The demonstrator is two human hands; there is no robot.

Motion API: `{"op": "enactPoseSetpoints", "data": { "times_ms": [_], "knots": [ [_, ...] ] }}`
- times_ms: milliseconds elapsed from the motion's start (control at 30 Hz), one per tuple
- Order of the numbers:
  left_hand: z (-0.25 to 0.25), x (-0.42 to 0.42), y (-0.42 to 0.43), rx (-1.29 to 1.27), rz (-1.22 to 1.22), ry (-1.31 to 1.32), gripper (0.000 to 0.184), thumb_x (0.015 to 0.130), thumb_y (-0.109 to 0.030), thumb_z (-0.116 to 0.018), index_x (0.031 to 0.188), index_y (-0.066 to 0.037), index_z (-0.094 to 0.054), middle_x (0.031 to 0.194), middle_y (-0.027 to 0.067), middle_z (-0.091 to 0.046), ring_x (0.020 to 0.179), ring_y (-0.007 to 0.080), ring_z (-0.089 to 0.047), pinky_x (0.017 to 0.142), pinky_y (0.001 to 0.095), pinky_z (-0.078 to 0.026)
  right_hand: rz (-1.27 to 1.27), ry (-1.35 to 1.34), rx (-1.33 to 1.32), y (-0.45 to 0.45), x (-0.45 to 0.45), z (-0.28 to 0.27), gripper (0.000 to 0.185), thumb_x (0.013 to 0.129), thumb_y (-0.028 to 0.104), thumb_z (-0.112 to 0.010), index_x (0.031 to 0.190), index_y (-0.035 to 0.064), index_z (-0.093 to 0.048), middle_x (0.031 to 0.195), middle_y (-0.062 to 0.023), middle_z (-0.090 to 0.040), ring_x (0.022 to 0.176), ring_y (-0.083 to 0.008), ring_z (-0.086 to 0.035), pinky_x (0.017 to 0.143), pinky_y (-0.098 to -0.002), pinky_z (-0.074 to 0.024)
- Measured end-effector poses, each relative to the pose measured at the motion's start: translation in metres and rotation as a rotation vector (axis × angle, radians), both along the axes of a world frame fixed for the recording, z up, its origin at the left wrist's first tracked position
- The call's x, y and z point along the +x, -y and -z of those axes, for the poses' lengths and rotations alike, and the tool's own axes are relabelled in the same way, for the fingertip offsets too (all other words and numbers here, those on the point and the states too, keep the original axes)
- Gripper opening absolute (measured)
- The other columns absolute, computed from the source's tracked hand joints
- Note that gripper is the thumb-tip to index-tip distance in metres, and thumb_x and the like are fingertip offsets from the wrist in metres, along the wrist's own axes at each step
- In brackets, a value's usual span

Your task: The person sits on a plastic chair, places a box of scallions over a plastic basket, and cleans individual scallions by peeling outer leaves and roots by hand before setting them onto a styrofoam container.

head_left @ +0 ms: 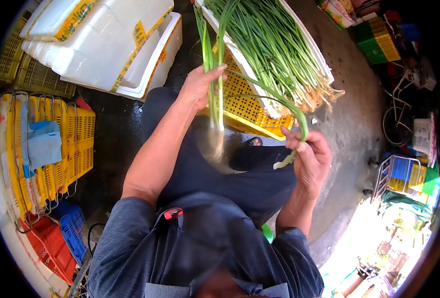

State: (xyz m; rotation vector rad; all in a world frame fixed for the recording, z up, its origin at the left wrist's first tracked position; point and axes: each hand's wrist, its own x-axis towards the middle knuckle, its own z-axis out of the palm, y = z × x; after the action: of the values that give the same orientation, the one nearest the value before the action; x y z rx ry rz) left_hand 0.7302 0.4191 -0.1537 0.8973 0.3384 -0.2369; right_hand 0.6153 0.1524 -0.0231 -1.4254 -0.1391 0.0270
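Note:
My left hand (200,85) is closed round a few green onions (221,104), whose white stems and roots hang below the fist and whose green tops rise above it. To the right, my right hand (310,158) pinches a single bent green leaf (299,116) with a pale, torn end below the fingers. Beyond both hands, a large pile of green onions (274,49) lies in a white foam box (239,58), roots toward the lower right. That box rests on a yellow perforated crate (242,102).
White foam boxes (101,39) are stacked at the upper left. Yellow crates (81,141), a red crate (51,243) and a blue crate (72,229) stand at the left. A metal cart (403,174) is at the right. My knees are under my hands.

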Motion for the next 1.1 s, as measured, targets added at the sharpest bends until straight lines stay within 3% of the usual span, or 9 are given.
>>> {"op": "enactPoseSetpoints", "data": {
  "times_ms": [67, 167, 333, 367, 500, 600, 800, 900, 1100],
  "knots": [
    [0.001, 0.0, 0.001, 0.015, -0.001, 0.004, 0.026, 0.088, -0.025, -0.077, 0.103, -0.011, -0.06, 0.082, 0.0012, -0.063, 0.064, 0.0113, -0.053, 0.056, 0.0274, -0.043, 0.041, -0.164, -0.102, -0.01, 0.018, 0.031, 0.015, 0.093, 0.002, -0.066, 0.107, -0.0042, -0.063, 0.096, -0.0083, -0.069, 0.082, -0.0115, -0.064, 0.077, -0.0271, -0.0525],
    [0.005, 0.001, 0.002, 0.026, 0.002, 0.006, 0.026, 0.088, -0.023, -0.078, 0.1, -0.011, -0.059, 0.081, 0.0014, -0.062, 0.063, 0.0116, -0.053, 0.055, 0.0274, -0.043, 0.012, -0.262, -0.347, -0.031, 0.054, 0.086, 0.019, 0.094, 0.01, -0.066, 0.107, -0.0031, -0.064, 0.085, 0.0008, -0.064, 0.076, -0.0041, -0.056, 0.069, -0.021, -0.0462],
    [0.009, 0.004, 0.006, 0.068, 0.004, -0.033, 0.025, 0.087, -0.02, -0.078, 0.099, -0.01, -0.058, 0.079, 0.0022, -0.06, 0.061, 0.0124, -0.053, 0.054, 0.0278, -0.042, 0.061, 0.032, -0.775, -0.044, 0.105, 0.172, 0.03, 0.091, 0.016, -0.067, 0.11, -0.0066, -0.065, 0.088, -0.0141, -0.069, 0.076, -0.0241, -0.065, 0.074, -0.032, -0.0513],
    [0.014, 0.006, 0.005, 0.074, -0.004, -0.044, 0.025, 0.087, -0.019, -0.078, 0.098, -0.01, -0.057, 0.08, 0.0031, -0.06, 0.06, 0.0129, -0.053, 0.053, 0.0283, -0.042, 0.169, 0.301, -1.003, -0.051, 0.104, 0.163, 0.033, 0.091, 0.018, -0.066, 0.115, -0.0062, -0.065, 0.098, -0.0223, -0.069, 0.087, -0.0361, -0.067, 0.08, -0.038, -0.0523],
    [0.008, 0.006, 0.009, 0.112, -0.017, -0.06, 0.026, 0.085, -0.014, -0.078, 0.096, -0.005, -0.056, 0.081, 0.0044, -0.06, 0.059, 0.0127, -0.053, 0.051, 0.0304, -0.042, 0.081, 0.08, -0.54, -0.08, 0.092, 0.141, 0.037, 0.091, 0.022, -0.068, 0.117, -0.0039, -0.066, 0.109, -0.0243, -0.069, 0.099, -0.0367, -0.068, 0.085, -0.0371, -0.0525],
    [0.011, 0.01, 0.014, 0.098, 0.014, -0.044, 0.025, 0.086, -0.016, -0.079, 0.095, -0.007, -0.057, 0.082, 0.0045, -0.06, 0.06, 0.0135, -0.053, 0.053, 0.0295, -0.044, -0.064, 0.069, -0.655, -0.097, 0.088, 0.134, 0.025, 0.09, 0.02, -0.068, 0.103, -0.0009, -0.071, 0.093, -0.019, -0.07, 0.083, -0.0274, -0.069, 0.075, -0.0372, -0.0519],
    [0.014, 0.007, 0.015, 0.107, 0.024, -0.032, 0.025, 0.085, -0.014, -0.079, 0.093, -0.007, -0.057, 0.079, 0.0043, -0.06, 0.059, 0.0138, -0.053, 0.053, 0.0294, -0.045, 0.036, 0.0, -0.568, -0.103, 0.084, 0.137, 0.017, 0.092, 0.016, -0.065, 0.092, 0.0006, -0.071, 0.077, -0.0127, -0.068, 0.072, -0.0196, -0.064, 0.068, -0.0332, -0.0495],
    [0.01, 0.006, 0.016, 0.088, 0.034, -0.04, 0.025, 0.085, -0.015, -0.079, 0.095, -0.008, -0.058, 0.08, 0.0039, -0.061, 0.059, 0.014, -0.055, 0.053, 0.0292, -0.045, 0.028, -0.079, -0.317, -0.099, 0.085, 0.155, 0.017, 0.094, 0.015, -0.062, 0.091, -0.0003, -0.07, 0.076, -0.0057, -0.067, 0.069, -0.0141, -0.06, 0.067, -0.0284, -0.0467],
    [0.008, 0.004, 0.022, 0.011, 0.013, -0.053, 0.022, 0.088, -0.015, -0.076, 0.097, -0.004, -0.06, 0.078, 0.0043, -0.059, 0.061, 0.013, -0.054, 0.048, 0.0293, -0.044, 0.073, -0.397, 0.065, -0.102, 0.086, 0.16, 0.017, 0.097, 0.018, -0.062, 0.09, 0.0031, -0.067, 0.074, -0.0044, -0.065, 0.063, -0.0121, -0.06, 0.061, -0.0252, -0.0485]
  ]
}}
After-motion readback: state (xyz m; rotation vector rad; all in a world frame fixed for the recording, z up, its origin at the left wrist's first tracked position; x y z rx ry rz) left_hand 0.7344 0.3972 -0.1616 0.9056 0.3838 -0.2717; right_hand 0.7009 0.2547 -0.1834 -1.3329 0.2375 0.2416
